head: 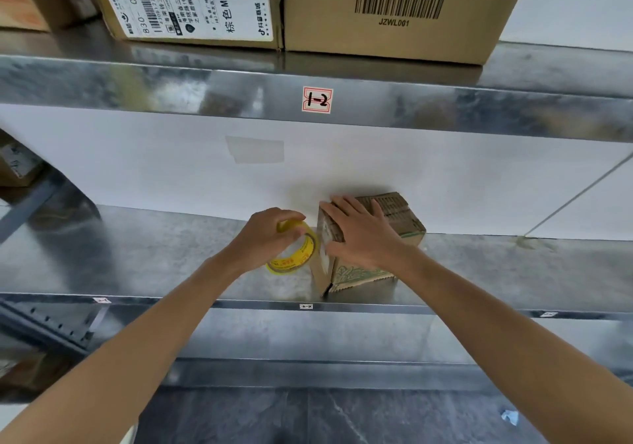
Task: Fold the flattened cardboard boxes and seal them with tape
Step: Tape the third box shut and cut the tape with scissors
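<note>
A small folded cardboard box (399, 219) with green print stands on the metal shelf (137, 255), close to the white back wall. My right hand (359, 234) lies flat over its top and left side, fingers spread, thumb on the left face. Just left of the box, my left hand (265, 238) grips a yellow roll of clear tape (298, 255), fingers curled over its upper rim. The roll touches the box's left face, where a strip of tape shows.
The shelf above carries a "1-2" label (317, 100) and two large cardboard boxes (394, 8). The shelf's front edge (479, 310) runs below my wrists. Dark floor lies underneath. More boxes stand at the far left (17, 166).
</note>
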